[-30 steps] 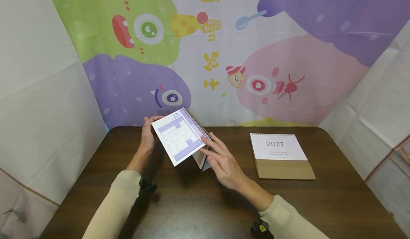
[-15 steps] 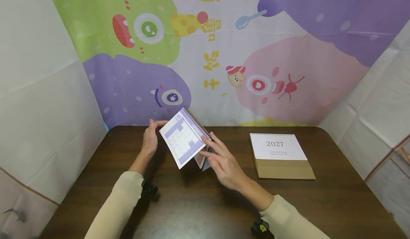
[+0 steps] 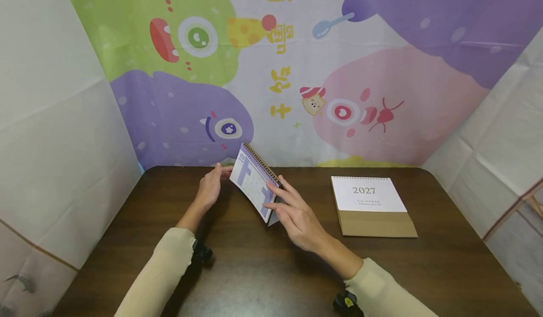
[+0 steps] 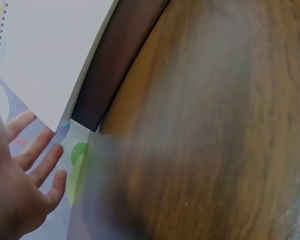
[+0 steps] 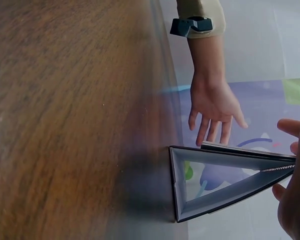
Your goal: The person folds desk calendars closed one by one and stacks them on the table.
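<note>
One spiral-bound calendar (image 3: 252, 182), tent-shaped, upright on the wood-grained table (image 3: 254, 279), between both hands; long axis slanting from far left to near right. Right hand (image 3: 303, 225), nearer: grips its near end, fingers across the lilac-printed paper page. Left hand (image 3: 209, 187): released, fingers extended, beside its far-left edge; contact unclear. Binding (image 3: 262, 163): looped coil along its top. Stand (image 5: 225, 196): stiff, triangular, dark-edged. Second calendar (image 3: 373, 208), white over tan, right of it.

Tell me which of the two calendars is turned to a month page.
The spiral calendar touched by the right hand: it reads 03. The other calendar, untouched, reads 2027 instead.
</note>
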A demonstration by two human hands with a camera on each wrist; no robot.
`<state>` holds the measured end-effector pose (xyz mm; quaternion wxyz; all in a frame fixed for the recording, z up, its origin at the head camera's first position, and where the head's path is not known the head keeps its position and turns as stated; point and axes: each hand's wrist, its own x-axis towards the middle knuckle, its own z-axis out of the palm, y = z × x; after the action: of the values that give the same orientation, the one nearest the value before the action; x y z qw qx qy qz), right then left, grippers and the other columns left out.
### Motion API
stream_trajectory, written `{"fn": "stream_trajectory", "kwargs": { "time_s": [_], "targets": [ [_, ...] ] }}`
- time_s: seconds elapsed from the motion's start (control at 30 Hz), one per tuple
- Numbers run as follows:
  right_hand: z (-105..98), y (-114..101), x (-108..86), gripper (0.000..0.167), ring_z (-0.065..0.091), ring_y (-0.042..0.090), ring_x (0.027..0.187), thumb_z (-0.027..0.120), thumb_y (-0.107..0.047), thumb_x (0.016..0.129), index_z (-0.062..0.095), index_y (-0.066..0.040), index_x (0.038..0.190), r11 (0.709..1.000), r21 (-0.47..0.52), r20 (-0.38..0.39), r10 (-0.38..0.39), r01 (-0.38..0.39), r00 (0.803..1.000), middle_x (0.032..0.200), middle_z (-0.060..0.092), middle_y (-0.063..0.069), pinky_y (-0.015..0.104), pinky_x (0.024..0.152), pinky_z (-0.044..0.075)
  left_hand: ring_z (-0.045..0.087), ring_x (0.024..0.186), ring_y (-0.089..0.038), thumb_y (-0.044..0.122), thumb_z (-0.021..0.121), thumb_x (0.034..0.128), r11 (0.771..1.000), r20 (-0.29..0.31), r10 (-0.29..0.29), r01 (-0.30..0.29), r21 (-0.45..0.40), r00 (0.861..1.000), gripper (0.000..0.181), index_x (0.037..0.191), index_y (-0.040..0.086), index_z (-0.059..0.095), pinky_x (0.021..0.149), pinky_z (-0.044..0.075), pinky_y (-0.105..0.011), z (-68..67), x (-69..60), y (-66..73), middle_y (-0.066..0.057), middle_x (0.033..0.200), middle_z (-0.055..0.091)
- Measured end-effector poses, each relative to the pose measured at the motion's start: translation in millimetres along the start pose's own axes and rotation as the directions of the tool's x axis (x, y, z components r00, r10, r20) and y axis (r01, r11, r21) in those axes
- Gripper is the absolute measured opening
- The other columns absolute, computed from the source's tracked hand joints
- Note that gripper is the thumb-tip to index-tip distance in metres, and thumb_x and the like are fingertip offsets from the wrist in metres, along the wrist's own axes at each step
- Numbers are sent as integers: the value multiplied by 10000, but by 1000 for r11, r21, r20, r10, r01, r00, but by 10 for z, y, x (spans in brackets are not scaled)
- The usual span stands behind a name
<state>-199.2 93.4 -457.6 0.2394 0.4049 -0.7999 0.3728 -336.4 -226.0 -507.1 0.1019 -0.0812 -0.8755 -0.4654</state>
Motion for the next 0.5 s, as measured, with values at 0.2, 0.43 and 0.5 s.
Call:
{"fn": "stream_trajectory", "kwargs": {
  "time_s": [0.2,0.43,0.5],
  "targets": [
    [-3,-5,2,320,385,434,1708,586,3,1071,842,-48,1256,1000,2,-4,-9,9,1000,1656,633,189,419,1430,298,796,1196,-243,566,134,1225,998,89,53,-55,20,995,752,1552,195,702,1120,539,-506,155,154,-356,-80,1347,835],
    [-6,0,3,315,386,433,1708,582,-3,1081,838,-61,1256,1000,16,-10,-18,18,1000,1656,633,193,436,1429,302,768,1258,-234,576,195,1223,999,96,35,-36,7,995,686,1580,242,677,1137,560,-583,258,273,-591,-80,1441,801],
    [-6,10,-2,312,394,433,1704,585,2,1079,837,-63,1251,999,19,-21,-35,36,999,1647,637,205,440,1425,312,766,1261,-225,600,206,1216,1000,83,29,-29,-4,996,677,1585,273,670,1158,551,-596,270,306,-658,-70,1452,796]
  ]
}}
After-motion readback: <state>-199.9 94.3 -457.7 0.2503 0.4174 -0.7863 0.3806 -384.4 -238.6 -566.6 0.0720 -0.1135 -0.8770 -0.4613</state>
